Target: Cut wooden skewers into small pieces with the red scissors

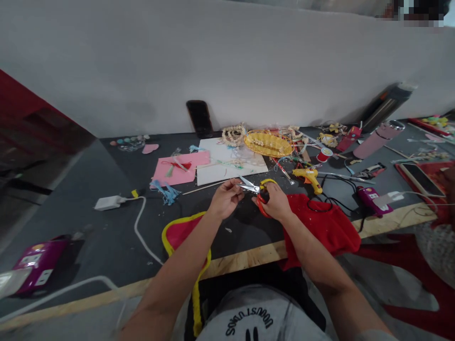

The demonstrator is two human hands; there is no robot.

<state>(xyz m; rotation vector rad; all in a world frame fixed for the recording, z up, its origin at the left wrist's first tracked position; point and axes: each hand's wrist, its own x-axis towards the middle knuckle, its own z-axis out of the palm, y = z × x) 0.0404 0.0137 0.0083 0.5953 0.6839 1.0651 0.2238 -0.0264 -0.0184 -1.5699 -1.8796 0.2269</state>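
- Right hand (274, 201): grip closed on scissors (254, 188), blades parted.
- Left hand (227, 196): grip narrow, beside the scissors' blades; contents unclear.
- Glue gun (308, 178): right of scissors.

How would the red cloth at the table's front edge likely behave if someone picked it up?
The red cloth would probably flop rather than hold its shape, as it already sags over the wooden edge. It looks unlikely to roll, lying spread out. Lifting it might drag the black cord looped on top.
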